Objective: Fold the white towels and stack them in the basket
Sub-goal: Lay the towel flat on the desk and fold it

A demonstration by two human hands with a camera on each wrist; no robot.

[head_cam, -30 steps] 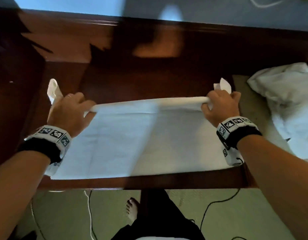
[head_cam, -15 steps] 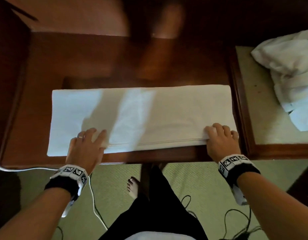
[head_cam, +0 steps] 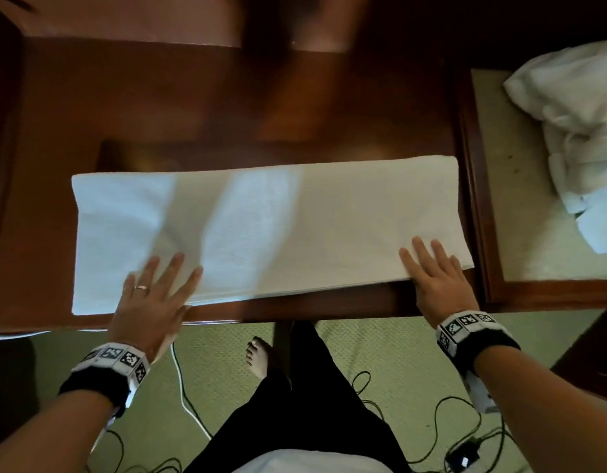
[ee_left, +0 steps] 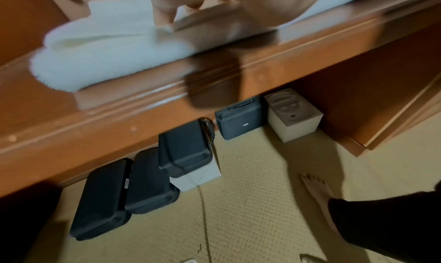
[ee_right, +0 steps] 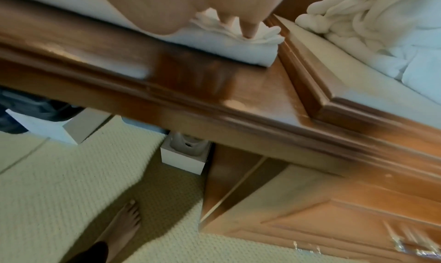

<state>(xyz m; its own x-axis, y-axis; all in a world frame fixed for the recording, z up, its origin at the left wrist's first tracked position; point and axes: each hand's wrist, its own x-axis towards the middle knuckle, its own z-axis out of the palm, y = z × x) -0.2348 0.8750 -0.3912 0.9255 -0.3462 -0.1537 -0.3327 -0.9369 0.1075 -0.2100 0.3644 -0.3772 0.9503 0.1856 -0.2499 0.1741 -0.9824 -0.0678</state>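
Surroundings: rumpled towels (head_cam: pixel 575 131) right of folded towel (head_cam: pixel 261 227) | cases (ee_left: pixel 143 182) underneath

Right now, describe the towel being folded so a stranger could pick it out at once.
Start at the dark wooden desk. Along its near edge lies the folded towel, a long flat white strip with the left hand and right hand pressing on its near corners. Unlike the crumpled white pile on the side surface to the right, it is smooth and straight-edged.
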